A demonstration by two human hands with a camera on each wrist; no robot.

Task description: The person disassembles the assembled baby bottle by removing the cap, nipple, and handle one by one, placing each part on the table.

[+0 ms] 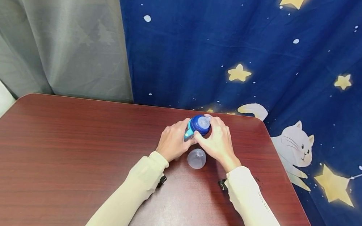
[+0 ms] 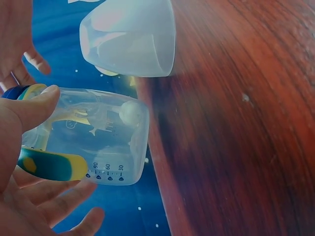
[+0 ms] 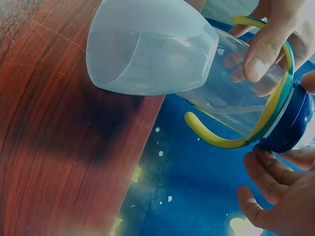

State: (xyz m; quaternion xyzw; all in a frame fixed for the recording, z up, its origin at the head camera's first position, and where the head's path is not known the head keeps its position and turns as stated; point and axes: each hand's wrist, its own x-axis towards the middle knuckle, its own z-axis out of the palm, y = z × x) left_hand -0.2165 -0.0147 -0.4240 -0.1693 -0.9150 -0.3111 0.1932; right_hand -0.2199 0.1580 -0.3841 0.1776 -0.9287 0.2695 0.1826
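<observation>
Over the table's far part I hold a baby bottle [image 2: 110,142], its clear body printed with measuring marks. My left hand [image 1: 173,139] grips the body beside the teal-and-yellow handles [image 3: 275,108], thumb on one side and fingers on the other. Around the blue collar [image 3: 288,120] at the bottle's top curl the fingers and thumb of my right hand [image 1: 219,140]. A pale teat area [image 1: 204,121] shows above the collar, its details too small to tell. A translucent dome-shaped cap [image 1: 197,159] stands on the table, nearer to me than the bottle and between my wrists.
The reddish-brown wooden table [image 1: 66,153] extends far to the left, with its right edge a short way beyond my right arm. Behind it hang a grey curtain [image 1: 77,37] and a blue curtain [image 1: 187,48] with stars and a cat.
</observation>
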